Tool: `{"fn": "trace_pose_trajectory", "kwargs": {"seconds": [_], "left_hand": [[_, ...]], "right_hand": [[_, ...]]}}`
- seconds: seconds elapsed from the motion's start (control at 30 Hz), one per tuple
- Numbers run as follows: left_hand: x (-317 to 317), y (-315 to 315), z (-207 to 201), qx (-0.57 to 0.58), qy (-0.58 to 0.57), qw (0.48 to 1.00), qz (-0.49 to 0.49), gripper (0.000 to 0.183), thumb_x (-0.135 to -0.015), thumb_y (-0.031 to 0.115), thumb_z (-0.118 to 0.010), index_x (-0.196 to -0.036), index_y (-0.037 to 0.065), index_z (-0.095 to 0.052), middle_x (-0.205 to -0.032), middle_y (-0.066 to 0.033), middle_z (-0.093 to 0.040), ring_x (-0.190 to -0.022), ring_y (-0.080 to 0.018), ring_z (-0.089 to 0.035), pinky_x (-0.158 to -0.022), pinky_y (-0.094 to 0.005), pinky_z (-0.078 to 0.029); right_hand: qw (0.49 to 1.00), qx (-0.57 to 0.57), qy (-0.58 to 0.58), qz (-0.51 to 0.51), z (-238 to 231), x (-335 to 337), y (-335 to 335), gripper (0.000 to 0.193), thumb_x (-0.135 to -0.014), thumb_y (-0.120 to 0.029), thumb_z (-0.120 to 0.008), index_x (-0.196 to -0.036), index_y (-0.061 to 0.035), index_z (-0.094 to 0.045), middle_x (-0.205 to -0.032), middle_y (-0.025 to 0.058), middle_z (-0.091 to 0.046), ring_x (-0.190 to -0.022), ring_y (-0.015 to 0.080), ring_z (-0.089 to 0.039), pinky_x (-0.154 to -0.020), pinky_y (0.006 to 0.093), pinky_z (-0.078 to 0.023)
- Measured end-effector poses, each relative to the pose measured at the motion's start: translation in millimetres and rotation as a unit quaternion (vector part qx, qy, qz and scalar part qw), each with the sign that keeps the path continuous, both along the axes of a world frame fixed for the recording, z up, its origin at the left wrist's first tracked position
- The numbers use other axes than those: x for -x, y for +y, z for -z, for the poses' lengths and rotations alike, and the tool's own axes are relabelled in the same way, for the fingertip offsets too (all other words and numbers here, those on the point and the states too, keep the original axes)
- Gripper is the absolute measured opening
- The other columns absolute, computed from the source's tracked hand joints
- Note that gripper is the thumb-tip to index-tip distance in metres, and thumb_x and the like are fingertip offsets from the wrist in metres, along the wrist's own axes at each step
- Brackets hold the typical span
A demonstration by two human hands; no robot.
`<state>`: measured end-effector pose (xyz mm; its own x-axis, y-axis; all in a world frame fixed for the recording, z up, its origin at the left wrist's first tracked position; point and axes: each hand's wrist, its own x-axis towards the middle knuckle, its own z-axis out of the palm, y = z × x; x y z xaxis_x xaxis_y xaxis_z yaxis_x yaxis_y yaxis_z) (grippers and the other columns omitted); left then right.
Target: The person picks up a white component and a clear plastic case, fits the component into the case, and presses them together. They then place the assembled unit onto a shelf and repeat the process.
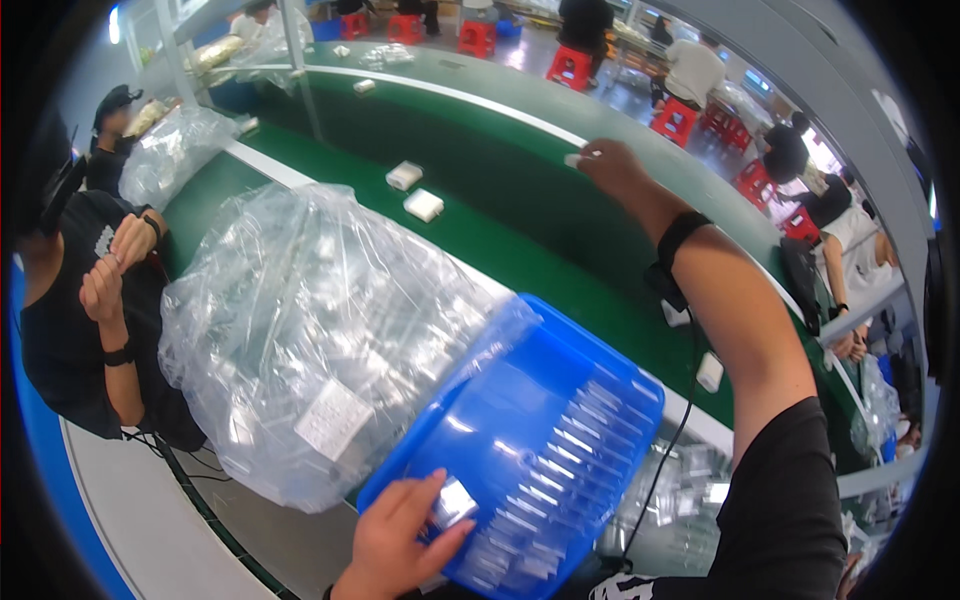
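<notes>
My left hand (pixel 395 535) is at the near edge of a blue plastic tray (pixel 480 405), its thumb and fingers closed around a small, shiny silver-white block (pixel 453 502). Rows of clear, glossy plastic pieces (pixel 565 465) lie in the tray's right half. My right arm, with a black wristband, stretches across the green conveyor belt. At its end my right hand (pixel 615 168) pinches a small pale piece (pixel 573 160) near the belt's far white rail; its kind is too small to make out.
A large clear bag (pixel 320 310) of shiny pieces stands left of the tray. White blocks (pixel 423 205) sit on the belt (pixel 480 170). A black cable (pixel 665 450) hangs from my right wrist. At left a co-worker (pixel 105 300) holds both hands together. Red stools (pixel 570 68) stand beyond.
</notes>
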<state>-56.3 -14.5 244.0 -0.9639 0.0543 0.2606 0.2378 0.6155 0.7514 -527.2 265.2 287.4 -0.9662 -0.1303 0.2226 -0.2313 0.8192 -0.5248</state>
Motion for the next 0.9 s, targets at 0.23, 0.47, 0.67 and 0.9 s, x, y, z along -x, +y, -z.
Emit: {"fn": "trace_pose_trajectory", "kwargs": {"seconds": [0.23,0.47,0.67,0.9], "left_hand": [[-17.6,-10.0,-4.2,-0.073,0.148,0.982,0.089,0.063,-0.072,-0.010,-0.080,-0.131,0.000,-0.059,-0.117,-0.0187,-0.060,-0.080,-0.0202,-0.067,-0.075,-0.0339,-0.060],[-57.1,42.0,-40.2,-0.346,0.175,0.901,0.193,0.063,-0.076,-0.019,-0.067,-0.127,0.007,-0.041,-0.115,-0.0142,-0.044,-0.087,-0.0184,-0.059,-0.077,-0.0346,-0.058],[-81.1,103.9,-46.0,-0.380,0.110,0.863,0.313,0.074,-0.067,-0.016,-0.085,-0.122,0.007,-0.041,-0.114,-0.0110,-0.043,-0.120,-0.0342,-0.065,-0.093,-0.0442,-0.062],[-102.6,143.1,-35.4,-0.490,0.008,0.793,0.363,0.062,-0.074,-0.021,-0.077,-0.117,0.005,-0.041,-0.113,-0.0098,-0.039,-0.112,-0.0305,-0.068,-0.093,-0.0411,-0.063]], "right_hand": [[0.960,0.197,-0.184,-0.070,-110.4,-220.5,-19.3,0.034,-0.096,-0.037,-0.072,-0.104,-0.0038,-0.075,-0.092,0.0029,-0.071,-0.078,0.0090,-0.063,-0.067,0.0230,-0.049],[0.947,0.192,-0.232,-0.111,-130.8,-464.8,15.2,0.029,-0.095,-0.031,-0.078,-0.092,-0.0023,-0.079,-0.070,0.0015,-0.067,-0.059,0.0067,-0.058,-0.053,0.0251,-0.045],[0.939,0.309,-0.134,-0.075,-86.2,-580.0,36.6,0.017,-0.090,-0.018,-0.082,-0.098,-0.0024,-0.079,-0.087,0.0067,-0.071,-0.069,0.0090,-0.062,-0.059,0.0244,-0.046],[0.905,0.410,0.010,-0.114,-41.9,-619.1,66.6,0.040,-0.073,-0.013,-0.094,-0.108,-0.0033,-0.078,-0.101,0.0062,-0.072,-0.073,0.0083,-0.062,-0.059,0.0224,-0.045]]}}
